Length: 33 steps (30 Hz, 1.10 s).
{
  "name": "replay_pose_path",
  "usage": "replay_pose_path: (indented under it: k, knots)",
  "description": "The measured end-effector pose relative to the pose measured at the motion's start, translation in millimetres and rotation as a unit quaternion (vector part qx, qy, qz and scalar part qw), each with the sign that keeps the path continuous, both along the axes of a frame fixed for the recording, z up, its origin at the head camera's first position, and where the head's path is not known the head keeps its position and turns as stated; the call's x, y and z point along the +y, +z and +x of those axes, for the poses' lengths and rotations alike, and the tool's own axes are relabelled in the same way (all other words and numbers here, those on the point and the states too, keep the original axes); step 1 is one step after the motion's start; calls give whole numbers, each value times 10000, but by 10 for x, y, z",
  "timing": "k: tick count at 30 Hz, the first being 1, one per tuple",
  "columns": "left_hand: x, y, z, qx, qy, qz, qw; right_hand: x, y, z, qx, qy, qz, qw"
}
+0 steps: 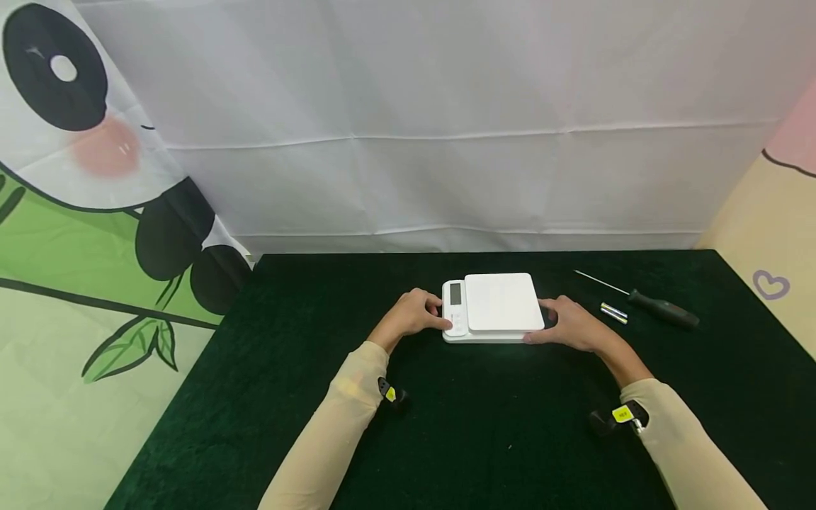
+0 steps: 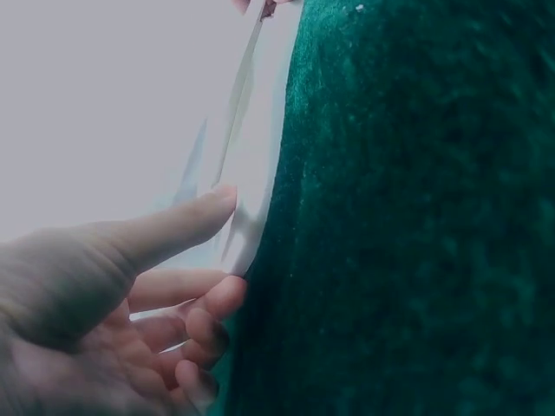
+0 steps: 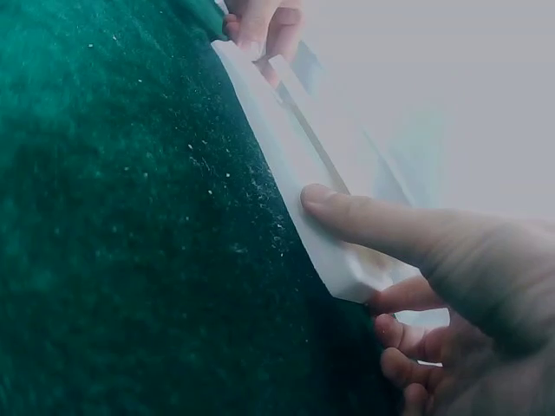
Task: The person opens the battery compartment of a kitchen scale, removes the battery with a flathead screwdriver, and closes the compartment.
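A white digital kitchen scale (image 1: 502, 302) lies flat on the dark green cloth, its small grey display at the left end. My left hand (image 1: 417, 313) grips the left end, thumb on the front corner by the buttons. At the opposite end, my right hand (image 1: 569, 324) holds the scale with its thumb along the front edge. In the left wrist view the left thumb (image 2: 186, 227) lies on the pale rim, fingers curled at the corner. The right wrist view shows the right thumb (image 3: 364, 218) on the rim and bent fingers at the end.
Right of the scale lie silver batteries (image 1: 614, 313) side by side. Beyond them is a screwdriver (image 1: 663, 307) with a dark handle, its shaft pointing to the back left. A white curtain (image 1: 446, 184) hangs behind the green-covered table (image 1: 484, 439).
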<state>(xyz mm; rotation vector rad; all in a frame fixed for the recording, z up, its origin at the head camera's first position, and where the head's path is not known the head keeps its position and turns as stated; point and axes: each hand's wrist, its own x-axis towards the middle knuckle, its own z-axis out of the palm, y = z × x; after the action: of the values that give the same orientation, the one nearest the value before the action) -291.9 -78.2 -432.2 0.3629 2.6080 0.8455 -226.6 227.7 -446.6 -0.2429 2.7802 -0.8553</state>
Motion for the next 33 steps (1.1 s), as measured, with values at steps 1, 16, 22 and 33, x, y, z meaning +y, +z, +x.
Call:
replay_pose_path:
  k: [1, 16, 22, 33]
  knots:
    - [6, 1, 0, 2, 23, -9, 10000, 2, 0, 1, -10, 1, 12, 10000]
    - [29, 87, -181, -130, -297, -42, 9995, -86, 21, 109, 421, -19, 442, 9981]
    - [51, 120, -411, -352, -869, 14, 9956, -226, 31, 174, 399, -426, 590, 9966]
    - [41, 164, -488, -428, -1200, -107, 9918, -174, 59, 186, 529, -493, 576, 9957]
